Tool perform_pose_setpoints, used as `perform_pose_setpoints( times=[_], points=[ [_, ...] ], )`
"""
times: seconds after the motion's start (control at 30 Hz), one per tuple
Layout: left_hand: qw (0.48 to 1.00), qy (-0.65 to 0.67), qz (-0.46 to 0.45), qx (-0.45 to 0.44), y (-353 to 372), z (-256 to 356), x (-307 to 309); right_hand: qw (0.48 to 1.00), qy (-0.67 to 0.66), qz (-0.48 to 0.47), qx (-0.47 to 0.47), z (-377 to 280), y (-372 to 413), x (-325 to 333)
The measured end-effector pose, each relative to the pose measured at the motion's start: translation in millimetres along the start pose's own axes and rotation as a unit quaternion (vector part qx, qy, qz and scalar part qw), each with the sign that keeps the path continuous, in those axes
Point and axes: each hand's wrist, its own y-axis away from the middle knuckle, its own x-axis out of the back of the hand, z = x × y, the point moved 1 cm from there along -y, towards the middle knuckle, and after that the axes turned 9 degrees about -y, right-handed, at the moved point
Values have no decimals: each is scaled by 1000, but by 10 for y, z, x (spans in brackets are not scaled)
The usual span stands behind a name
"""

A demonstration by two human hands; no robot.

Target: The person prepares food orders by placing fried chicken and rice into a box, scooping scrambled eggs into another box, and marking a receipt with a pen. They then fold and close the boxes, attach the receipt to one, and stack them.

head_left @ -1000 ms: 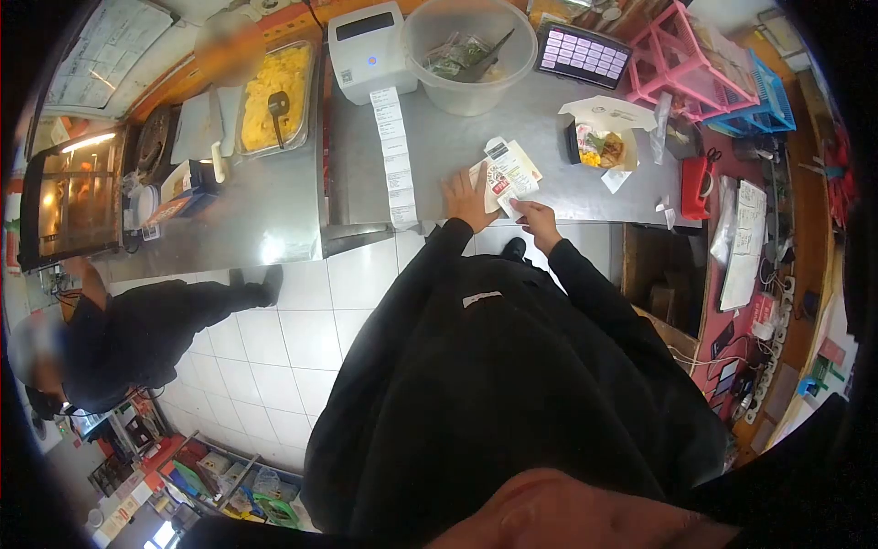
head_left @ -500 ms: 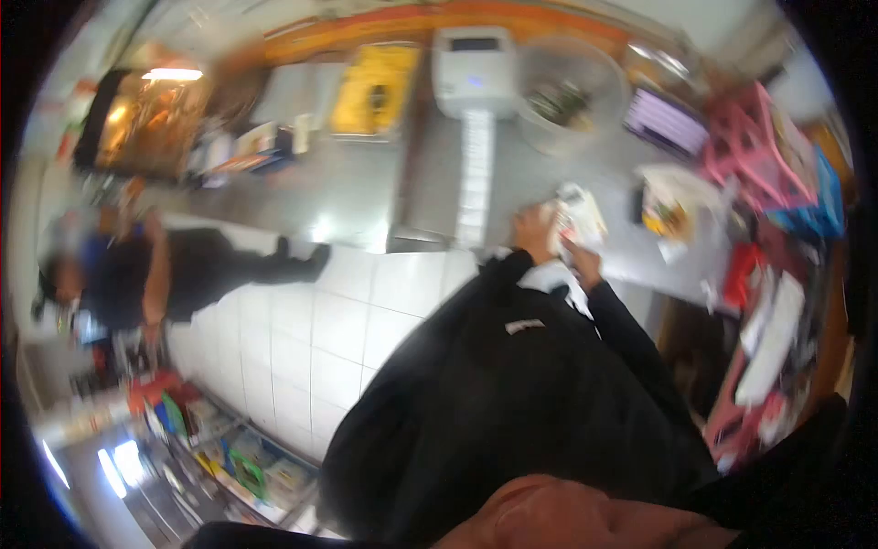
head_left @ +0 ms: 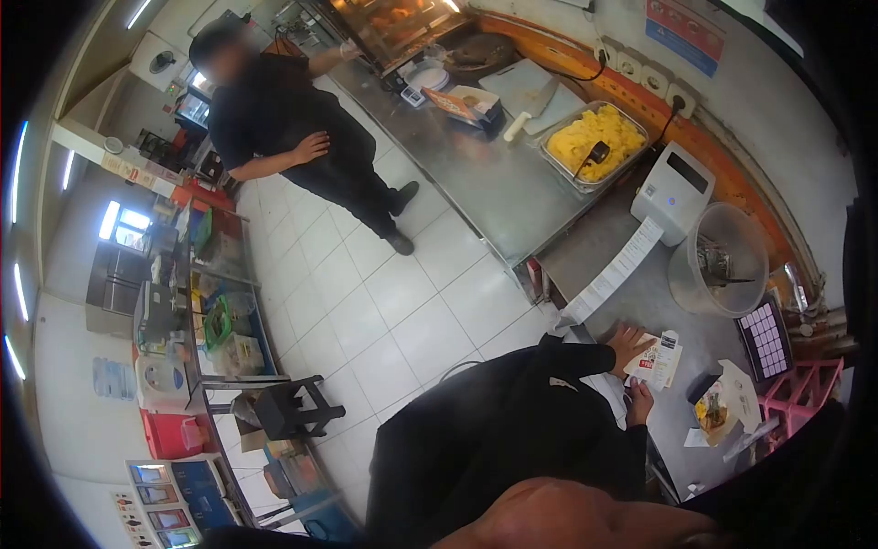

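left hand rests open-palmed on the white printed paper packet near the white label printer. right hand touches its edge, grip unclear. firm pinning likely steadies it.

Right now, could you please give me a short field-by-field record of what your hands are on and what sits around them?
Left hand: laid open on the printed paper packet
Right hand: at the packet's near edge; grip too small to tell
Surface: steel counter
Beyond packet: label printer trailing a long receipt strip; clear tub
Beside packet: open food box; lit tablet
Farther along: tray of yellow food
Co-worker: stands on the tiled floor by the far counter
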Motion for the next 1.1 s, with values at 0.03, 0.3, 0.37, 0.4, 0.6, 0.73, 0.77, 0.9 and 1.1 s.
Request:
perform_pose_setpoints(
  times=[0.03, 0.3, 0.37, 0.4, 0.6, 0.73, 0.77, 0.9, 1.1],
  points=[
    [1000, -1, -6, -4, -2, 0, 28, 1000, 10, 10, -1, -22, 5, -8],
    [1000, 12, 4, 1, 0, 18, 74, 998, 51, 21, 14, -74, -39, 14],
    [1000, 12, 20, 4, 7, 23, 74, 997, 63, 28, 30, -54, -61, 18],
    [1000, 11, 26, 5, 10, 26, 74, 997, 61, 28, 37, -42, -73, 23],
    [1000, 15, 10, 8, -2, 21, 89, 996, 59, 16, 65, -49, -128, 52],
    [1000, 13, -21, 10, -15, 26, 132, 995, 77, 21, 66, -93, -88, 42],
    [999, 9, -31, 8, -9, 25, 159, 995, 81, 16, 62, -103, -79, 46],
    [999, 11, -51, 1, -5, 3, 176, 993, 93, 52, 41, -107, -120, 79],
    [998, 10, -60, -4, -7, 1, 172, 992, 94, 36, 74, -177, -118, 46]
  ],
)
